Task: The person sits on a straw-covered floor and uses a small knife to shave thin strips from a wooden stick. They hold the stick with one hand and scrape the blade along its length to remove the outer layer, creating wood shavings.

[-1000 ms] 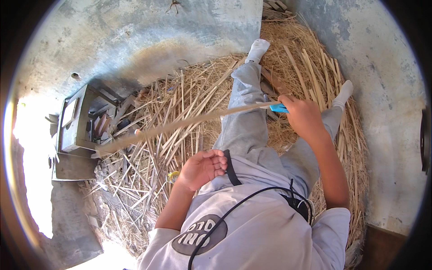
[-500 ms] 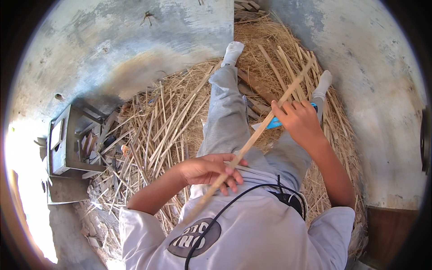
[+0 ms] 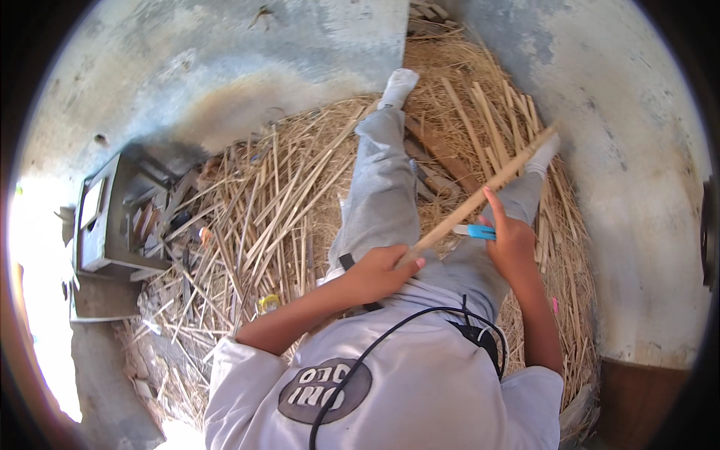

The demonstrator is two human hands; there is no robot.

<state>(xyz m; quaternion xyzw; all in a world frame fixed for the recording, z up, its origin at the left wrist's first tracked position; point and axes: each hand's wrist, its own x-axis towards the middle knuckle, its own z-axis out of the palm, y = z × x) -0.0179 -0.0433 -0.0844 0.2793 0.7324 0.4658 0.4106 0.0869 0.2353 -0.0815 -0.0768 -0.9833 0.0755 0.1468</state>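
A long pale bamboo strip (image 3: 457, 215) slants from my lap up to the far right, past my right foot. Wrapped round its near end is my left hand (image 3: 381, 273), closed, with the thumb along the strip. My right hand (image 3: 513, 241) is closed on a blue utility knife (image 3: 481, 232), its light blade pointing left just below the strip. The right index finger stretches up to the strip's underside; whether it presses on it I cannot tell. Both my legs (image 3: 381, 187) are spread out on the straw.
Loose bamboo strips (image 3: 289, 195) and straw cover the ground left, ahead and right. At the left stands a small worn box-like stand (image 3: 112, 217) with scraps inside. Grey walls (image 3: 600, 187) close in on both sides. A dark cable (image 3: 405, 311) crosses my shirt.
My left hand has gone from open fingers under the strip to a grip on its end. The strip has shifted up and right. My right hand has moved lower, the knife now below the strip.
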